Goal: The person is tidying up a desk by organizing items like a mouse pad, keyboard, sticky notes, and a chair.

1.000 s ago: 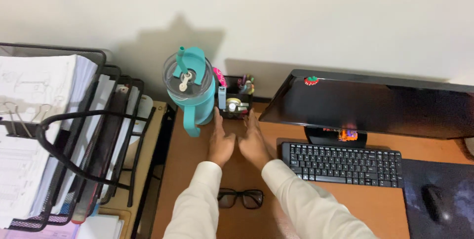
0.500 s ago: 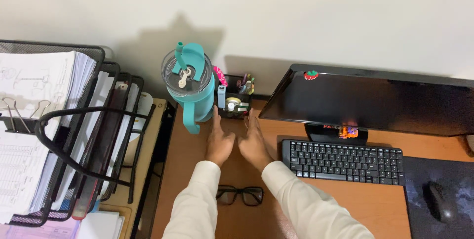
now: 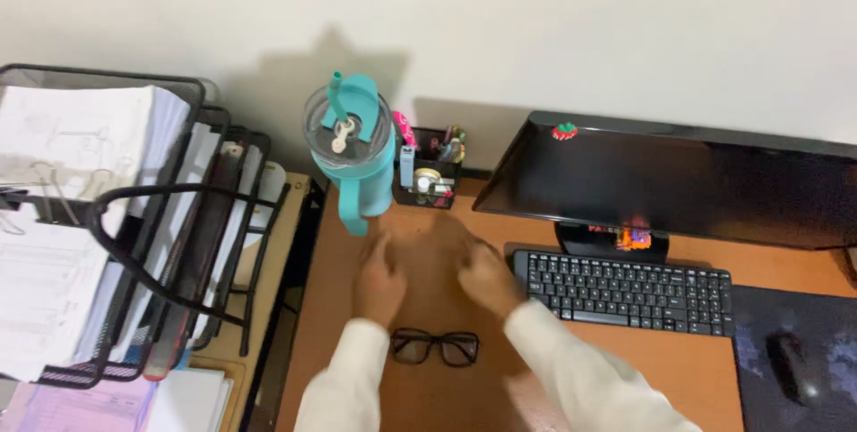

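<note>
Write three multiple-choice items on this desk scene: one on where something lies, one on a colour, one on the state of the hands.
1. Where do the glasses lie?
A. On the keyboard
B. On the desk between the two sleeves
C. Inside the wire rack

2. What colour is the tumbler?
A. Teal
B. Red
C. Yellow

3. What do the left hand and right hand hold?
A. The pen holder
B. The mouse
C. Nothing

Answers:
1. B: the dark-framed glasses rest on the brown desk, near the body, left of the keyboard.
2. A: its body, handle and straw are all teal.
3. C: both hands are blurred but nothing shows in them, and they are apart from the pen holder and far from the mouse.
</note>
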